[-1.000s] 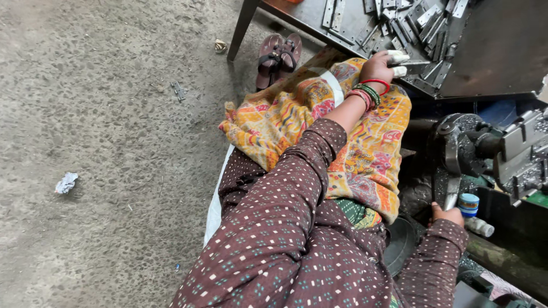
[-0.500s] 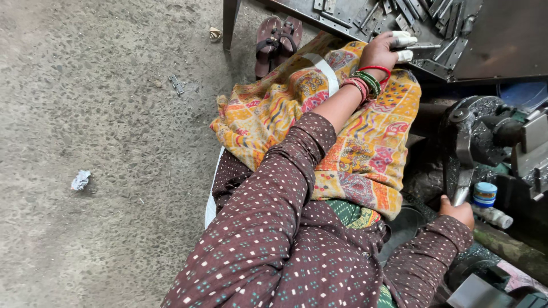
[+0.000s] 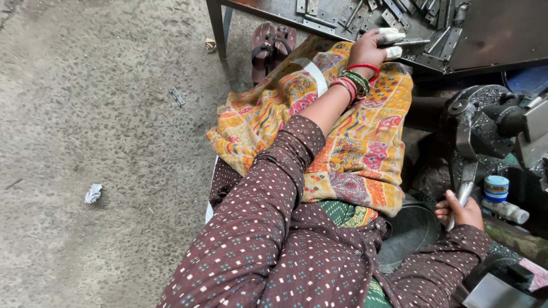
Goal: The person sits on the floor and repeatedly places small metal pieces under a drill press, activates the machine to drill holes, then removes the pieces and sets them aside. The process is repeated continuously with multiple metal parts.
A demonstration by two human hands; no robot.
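Left hand (image 3: pixel 374 48) still on metal strips (image 3: pixel 399 17), right hand (image 3: pixel 459 211) now gripping lever (image 3: pixel 465 185)

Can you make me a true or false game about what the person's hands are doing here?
1. The left hand reaches to the flat grey metal strips on the dark metal table. True.
2. The right hand is empty. False: it holds the silvery metal lever handle.
3. Red and green bangles circle the left wrist. True.
4. The brown sandals lie on the table. False: they lie on the concrete floor.
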